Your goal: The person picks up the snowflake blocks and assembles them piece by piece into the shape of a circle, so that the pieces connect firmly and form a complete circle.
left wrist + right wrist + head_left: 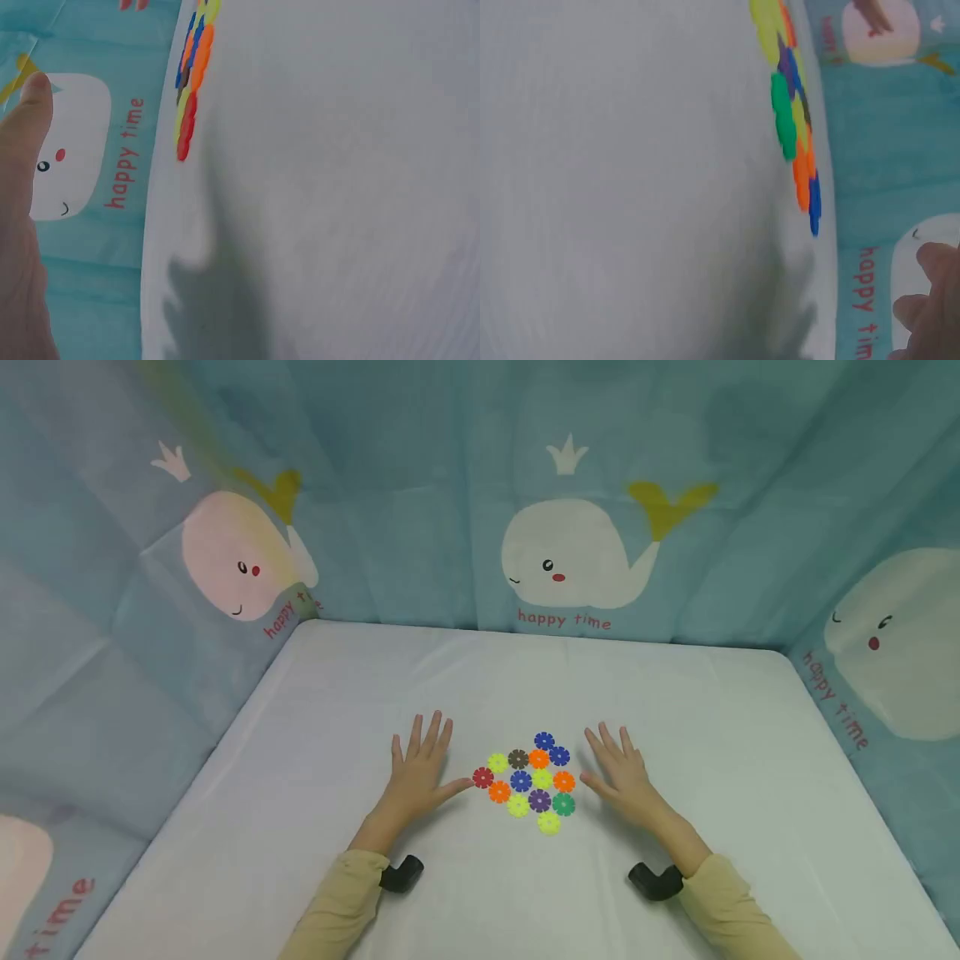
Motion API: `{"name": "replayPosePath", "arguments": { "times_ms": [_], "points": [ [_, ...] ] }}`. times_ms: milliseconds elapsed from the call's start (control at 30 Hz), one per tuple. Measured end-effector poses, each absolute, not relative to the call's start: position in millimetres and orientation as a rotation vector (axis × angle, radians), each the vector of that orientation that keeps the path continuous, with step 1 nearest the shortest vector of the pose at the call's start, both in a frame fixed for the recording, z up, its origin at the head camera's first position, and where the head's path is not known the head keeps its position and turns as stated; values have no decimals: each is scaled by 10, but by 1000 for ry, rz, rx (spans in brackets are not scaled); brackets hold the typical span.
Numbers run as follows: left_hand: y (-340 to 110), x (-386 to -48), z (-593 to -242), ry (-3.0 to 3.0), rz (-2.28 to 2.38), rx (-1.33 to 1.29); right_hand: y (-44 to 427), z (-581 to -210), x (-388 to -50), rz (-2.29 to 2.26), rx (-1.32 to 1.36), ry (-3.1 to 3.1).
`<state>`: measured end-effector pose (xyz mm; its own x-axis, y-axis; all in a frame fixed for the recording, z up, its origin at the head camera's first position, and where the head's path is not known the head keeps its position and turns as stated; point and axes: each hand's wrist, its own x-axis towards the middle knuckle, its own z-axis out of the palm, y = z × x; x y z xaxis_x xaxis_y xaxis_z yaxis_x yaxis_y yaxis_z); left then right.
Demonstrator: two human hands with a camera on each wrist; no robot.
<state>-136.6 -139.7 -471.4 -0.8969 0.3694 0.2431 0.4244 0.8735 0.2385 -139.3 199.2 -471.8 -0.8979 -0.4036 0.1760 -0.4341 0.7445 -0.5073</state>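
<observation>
Okay, clock is centred on the cluster of flower-edged discs [521,781] in the head view, 12 toward the far edge of the white counter [517,893]. Discs lie flat mid-counter, edge to edge or nearly; can't tell whether any interlock.

My left hand [418,779] is at 9, right hand [626,783] at 3. Both have fingers spread apart, holding nothing. Left thumb [34,109] reads just beside the red disc [483,777] at 9; head view doesn't settle contact, but left wrist view shows a gap. Right hand is near the orange disc [564,782] at 3.

Handling, my guess: thin moulded plastic, very light, stiff, slick faces, hard to break. Weight is no issue; skating on the counter is, so low force. Too thin to scoop under. I'd take the rim: thumb and index across opposite edges, tips in the notches.

Easiest are the outer ones: red at 9, blue disc [543,741] at 1, green disc [563,804] at 4, yellow disc [549,822] at 5. Purple disc [539,800], inboard toward 5, is hemmed in: press one fingertip on its face, slide it out, then pinch. A two-handed squeeze probably makes discs ride over each other.
</observation>
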Motion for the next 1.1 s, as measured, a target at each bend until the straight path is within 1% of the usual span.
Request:
{"name": "replayPosePath", "arguments": {
  "times_ms": [167, 367, 533, 733, 933, 1100],
  "points": [
    [-1276, -1274, -4785, -2861, -398, -702, 1825, -4875, -1240, 1007, 730, -2830],
    [-1061, -1217, -4868, -2773, -519, -822, 1710, -4994, -1151, 1217, 770, -2696],
    [-917, -1130, -5009, -2628, -626, -882, 1700, -5082, -1056, 1232, 870, -2643],
    [-771, -1036, -5050, -2413, -768, -939, 1699, -5074, -1062, 1189, 910, -2556],
    [-680, -1029, -5044, -2471, -643, -892, 1695, -5067, -1118, 1197, 934, -2438],
    [-609, -1008, -5022, -2530, -599, -930, 1662, -5068, -1134, 1180, 975, -2340]
  ]
}}
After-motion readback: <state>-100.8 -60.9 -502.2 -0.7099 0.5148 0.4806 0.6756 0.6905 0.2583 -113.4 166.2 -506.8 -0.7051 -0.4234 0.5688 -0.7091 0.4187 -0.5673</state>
